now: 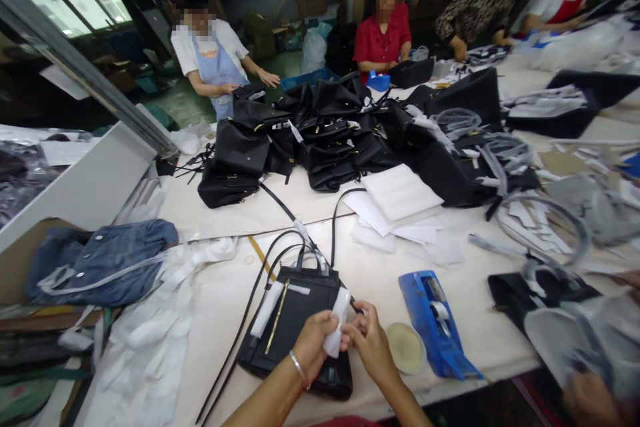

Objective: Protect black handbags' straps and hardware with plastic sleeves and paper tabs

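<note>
A black bag [295, 303] with a gold zipper lies on the table in front of me, its long straps trailing to the left. White wrapping covers a strip [267, 310] at its left side. Over the bag's right side, my left hand [317, 340] grips a white wrapping piece [342, 310] between thumb and fingers. My right hand [367, 340] meets it from the right, fingertips pinched at the same piece's edge. A bracelet circles my left wrist.
A blue tape dispenser [437, 327] and a round tub [406, 348] stand right of the bag. White foam sheets [400, 193] and piled black bags [335, 140] lie beyond. Denim [100, 260] is at left. People work across the table; another person's hand shows at bottom right.
</note>
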`<state>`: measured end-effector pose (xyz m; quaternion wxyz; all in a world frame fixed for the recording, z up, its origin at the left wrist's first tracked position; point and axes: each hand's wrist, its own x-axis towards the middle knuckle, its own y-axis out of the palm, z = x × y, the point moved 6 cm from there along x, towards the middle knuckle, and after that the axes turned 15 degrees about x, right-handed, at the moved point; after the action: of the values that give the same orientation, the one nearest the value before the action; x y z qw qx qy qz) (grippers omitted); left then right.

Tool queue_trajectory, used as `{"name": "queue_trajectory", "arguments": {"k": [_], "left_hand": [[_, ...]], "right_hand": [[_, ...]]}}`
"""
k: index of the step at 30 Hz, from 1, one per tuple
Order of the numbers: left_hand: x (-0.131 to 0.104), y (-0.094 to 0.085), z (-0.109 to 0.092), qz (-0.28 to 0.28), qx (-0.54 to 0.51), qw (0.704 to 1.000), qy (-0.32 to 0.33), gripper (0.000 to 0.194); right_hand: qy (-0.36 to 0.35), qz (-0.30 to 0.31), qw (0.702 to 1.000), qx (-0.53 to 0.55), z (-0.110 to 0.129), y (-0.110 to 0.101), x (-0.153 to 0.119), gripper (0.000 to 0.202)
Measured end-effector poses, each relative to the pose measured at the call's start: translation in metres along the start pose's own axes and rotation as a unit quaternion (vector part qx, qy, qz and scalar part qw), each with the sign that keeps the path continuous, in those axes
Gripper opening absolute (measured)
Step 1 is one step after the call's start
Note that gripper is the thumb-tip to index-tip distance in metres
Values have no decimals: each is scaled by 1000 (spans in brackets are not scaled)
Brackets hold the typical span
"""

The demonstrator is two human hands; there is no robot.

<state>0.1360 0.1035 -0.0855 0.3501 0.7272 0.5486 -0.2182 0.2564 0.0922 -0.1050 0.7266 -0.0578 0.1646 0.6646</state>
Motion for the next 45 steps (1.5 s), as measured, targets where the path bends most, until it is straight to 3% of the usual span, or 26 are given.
{"name": "queue_trajectory", "arguments": {"k": [4,7,12,16,21,25,27,29,32,34,36,37,39,41,43,45], "left_hand": [[-1,1,-6,110,-80,989,-50,23],[-5,5,-11,205,-83,973,-70,25],[0,3,-10,292,-52,952,-76,28],[8,-2,0,346,-8,932,-110,29],[6,-5,-7,371,-29,924,-89,27],[4,-13,-6,353,-62,931,-74,30],[11,-17,2,300,-57,951,-55,35],[22,-20,9,210,-35,977,-23,37],[29,-19,11,83,10,995,51,40],[21,-22,3,37,51,992,112,38],[4,-40,-10,15,121,981,150,37],[-4,-57,-16,6,170,974,150,40],[-19,-108,-35,-31,268,943,196,41],[-28,-175,-49,-153,342,902,215,44],[-33,-234,-52,-299,448,816,210,52],[-31,-267,-38,-363,557,724,184,63]], "right_hand": [[-2,100,995,30,-12,10,8,44],[-25,189,982,-13,-11,14,14,43],[-45,286,952,-103,-10,14,20,56],[-64,327,925,-182,0,16,21,60],[-30,332,897,-290,26,15,28,35],[-52,284,877,-385,45,-1,42,28],[-52,222,885,-407,49,-12,47,30],[-10,150,917,-370,45,-17,45,37],[78,73,964,-242,26,0,28,50],[73,67,976,-193,16,25,17,57],[39,69,979,-187,11,46,14,58],[28,62,979,-195,8,51,16,56],[29,45,975,-217,4,51,23,51],[37,38,968,-246,1,46,29,46],[36,47,961,-270,2,43,32,41],[39,59,955,-288,4,42,33,40]]}}
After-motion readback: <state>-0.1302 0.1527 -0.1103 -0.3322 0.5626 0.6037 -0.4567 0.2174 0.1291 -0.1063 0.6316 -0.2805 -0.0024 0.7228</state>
